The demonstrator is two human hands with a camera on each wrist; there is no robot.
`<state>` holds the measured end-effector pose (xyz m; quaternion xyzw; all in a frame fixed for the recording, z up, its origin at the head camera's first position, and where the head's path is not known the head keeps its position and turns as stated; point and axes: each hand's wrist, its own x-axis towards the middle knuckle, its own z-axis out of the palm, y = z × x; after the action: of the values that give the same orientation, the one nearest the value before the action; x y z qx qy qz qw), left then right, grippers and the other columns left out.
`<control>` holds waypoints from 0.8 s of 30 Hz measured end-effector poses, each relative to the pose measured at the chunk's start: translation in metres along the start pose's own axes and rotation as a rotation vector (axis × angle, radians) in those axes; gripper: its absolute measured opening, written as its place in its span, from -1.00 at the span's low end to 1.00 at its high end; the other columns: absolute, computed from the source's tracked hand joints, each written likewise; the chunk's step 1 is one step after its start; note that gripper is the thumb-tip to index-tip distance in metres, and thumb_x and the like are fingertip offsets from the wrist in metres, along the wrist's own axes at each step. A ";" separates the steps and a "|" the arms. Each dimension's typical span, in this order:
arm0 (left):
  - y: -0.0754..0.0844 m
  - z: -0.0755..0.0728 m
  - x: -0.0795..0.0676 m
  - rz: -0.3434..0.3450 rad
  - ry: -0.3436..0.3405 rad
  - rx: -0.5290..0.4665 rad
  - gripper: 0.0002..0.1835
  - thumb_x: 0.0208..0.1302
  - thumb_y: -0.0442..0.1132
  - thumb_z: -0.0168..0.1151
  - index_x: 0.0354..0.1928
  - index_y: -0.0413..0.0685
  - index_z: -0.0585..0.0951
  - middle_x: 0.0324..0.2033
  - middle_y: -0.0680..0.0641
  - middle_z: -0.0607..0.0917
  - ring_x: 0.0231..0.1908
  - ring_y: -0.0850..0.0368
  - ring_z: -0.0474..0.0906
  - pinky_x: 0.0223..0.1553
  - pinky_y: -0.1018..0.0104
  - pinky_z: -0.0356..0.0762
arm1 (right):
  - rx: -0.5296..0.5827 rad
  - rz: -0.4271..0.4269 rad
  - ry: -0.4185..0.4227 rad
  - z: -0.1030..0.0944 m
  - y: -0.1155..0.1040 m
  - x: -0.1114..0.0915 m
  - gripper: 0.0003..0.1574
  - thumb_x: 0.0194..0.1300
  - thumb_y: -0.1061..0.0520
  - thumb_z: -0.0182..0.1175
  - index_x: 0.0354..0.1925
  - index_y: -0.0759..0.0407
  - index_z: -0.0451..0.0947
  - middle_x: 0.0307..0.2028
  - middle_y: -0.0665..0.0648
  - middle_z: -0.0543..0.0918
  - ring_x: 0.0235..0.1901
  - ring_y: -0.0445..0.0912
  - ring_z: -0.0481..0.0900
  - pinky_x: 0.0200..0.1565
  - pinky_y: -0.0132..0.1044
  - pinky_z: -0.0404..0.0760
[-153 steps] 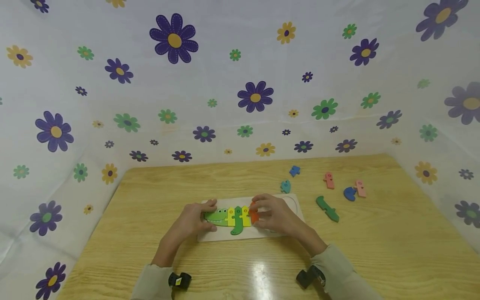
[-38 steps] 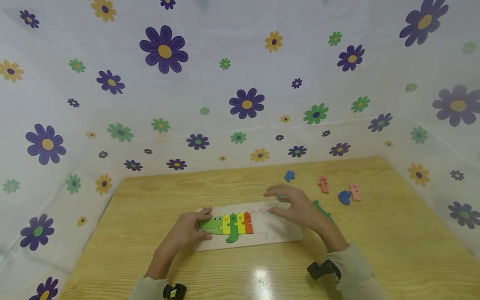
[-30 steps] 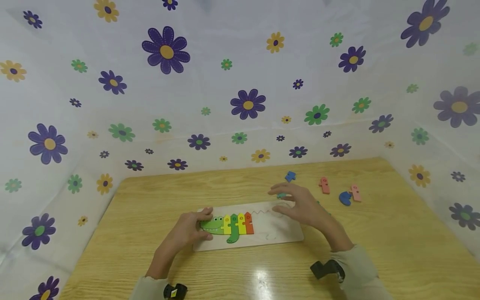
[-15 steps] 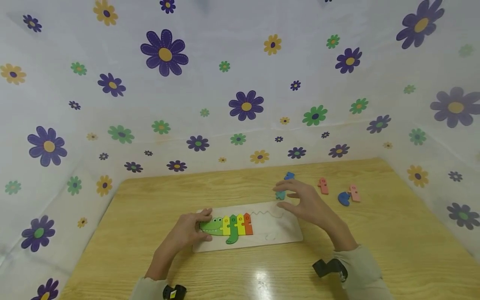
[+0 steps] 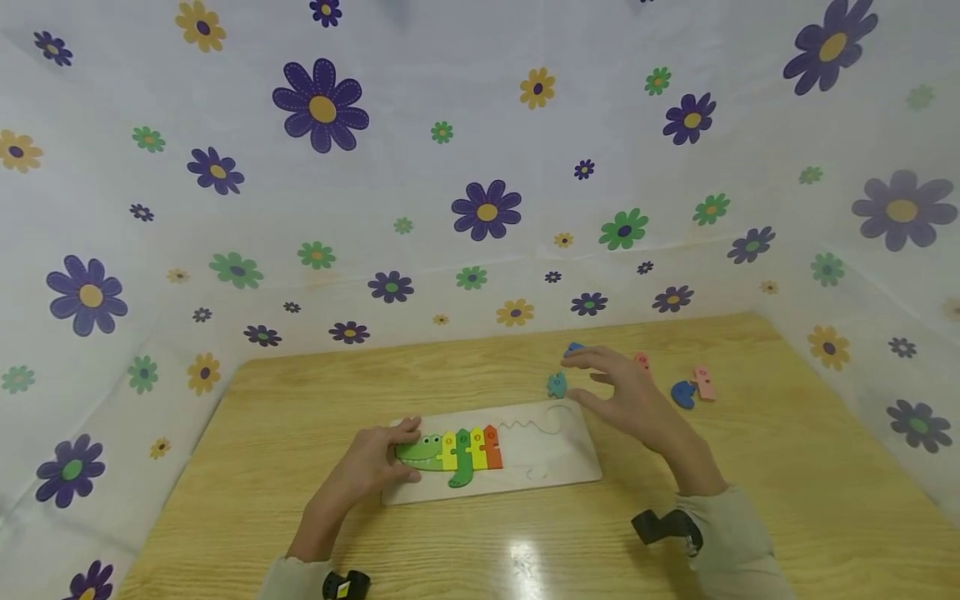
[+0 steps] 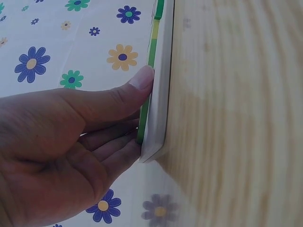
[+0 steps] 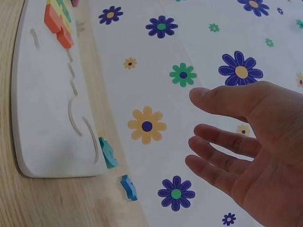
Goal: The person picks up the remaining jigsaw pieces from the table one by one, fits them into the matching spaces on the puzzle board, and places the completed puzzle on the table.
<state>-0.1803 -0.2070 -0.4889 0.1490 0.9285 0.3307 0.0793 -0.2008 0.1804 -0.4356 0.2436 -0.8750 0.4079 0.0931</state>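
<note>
A pale wooden puzzle board [image 5: 551,454] lies on the table. In its left half sit a green crocodile head piece [image 5: 422,450], yellow and green body pieces, and an orange piece [image 5: 491,447]. Its right half shows only a drawn outline. My left hand [image 5: 367,462] holds the board's left end, thumb and fingers around the crocodile head, as the left wrist view confirms. My right hand [image 5: 626,396] hovers past the board's upper right corner, fingers apart and holding nothing. Just left of its fingertips lies a teal piece [image 5: 557,385]; a blue piece [image 5: 574,350] is partly hidden behind them.
Beyond the right hand lie a dark blue piece [image 5: 683,394], a light pink piece [image 5: 703,383] and a partly covered darker pink piece [image 5: 642,362]. A flower-printed white cloth [image 5: 420,167] encloses the wooden table [image 5: 315,383] at the back and sides.
The right hand has let go of the orange piece, now in the board, and drifted right past the board's corner, uncovering the teal piece. The left hand stays at the board's left end.
</note>
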 end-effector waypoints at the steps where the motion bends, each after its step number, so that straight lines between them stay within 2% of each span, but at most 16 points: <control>1: 0.000 0.000 0.000 0.003 0.001 0.003 -0.35 0.02 -0.36 0.60 0.23 -0.28 0.63 0.40 -0.12 0.48 0.45 -0.10 0.32 0.43 -0.05 0.28 | -0.006 -0.003 0.006 -0.001 0.001 0.000 -0.50 0.28 0.30 0.42 0.18 0.23 0.62 0.20 0.22 0.62 0.25 0.20 0.54 0.13 0.14 0.66; 16: 0.001 0.000 -0.001 -0.016 0.014 -0.018 -0.36 0.03 -0.40 0.58 0.23 -0.29 0.63 0.40 -0.11 0.48 0.46 -0.05 0.31 0.45 -0.02 0.26 | -0.058 -0.064 0.089 -0.021 0.012 -0.003 -0.51 0.28 0.35 0.39 0.18 0.27 0.61 0.18 0.29 0.62 0.19 0.25 0.58 0.07 0.15 0.68; 24: 0.000 0.000 -0.001 -0.005 0.013 -0.026 -0.36 0.02 -0.40 0.58 0.23 -0.29 0.63 0.40 -0.12 0.49 0.45 -0.07 0.31 0.44 -0.03 0.26 | -0.076 -0.051 0.132 -0.031 0.018 -0.006 -0.52 0.27 0.35 0.40 0.16 0.29 0.62 0.15 0.28 0.65 0.13 0.25 0.62 0.06 0.15 0.68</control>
<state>-0.1789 -0.2073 -0.4887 0.1434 0.9250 0.3437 0.0758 -0.2056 0.2159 -0.4302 0.2346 -0.8754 0.3869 0.1700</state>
